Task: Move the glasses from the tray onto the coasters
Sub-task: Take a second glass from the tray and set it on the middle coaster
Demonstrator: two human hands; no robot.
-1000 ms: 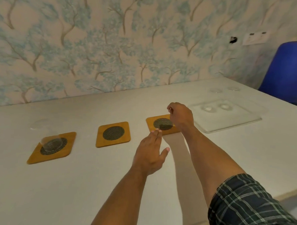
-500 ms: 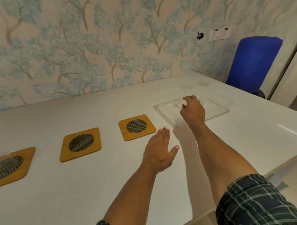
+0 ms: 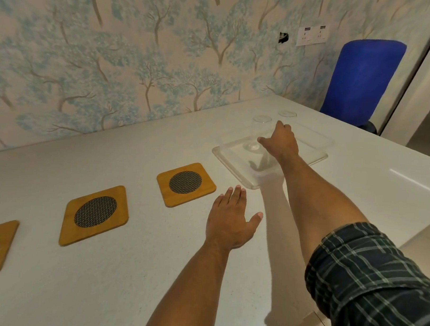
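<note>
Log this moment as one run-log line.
stage: reaching | right hand: open, over tray, nearing a glass | left hand: open, empty | two visible coasters: empty

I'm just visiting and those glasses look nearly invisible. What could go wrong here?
The clear glasses on the clear tray are hard to see, so the reaching right hand might knock one over. Two glasses stand close together, so gripping one could bump the other.

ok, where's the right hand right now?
In the head view the right hand is right of centre, reaching over the clear tray toward the glasses, past the nearest empty coaster; it holds nothing visible.
</note>
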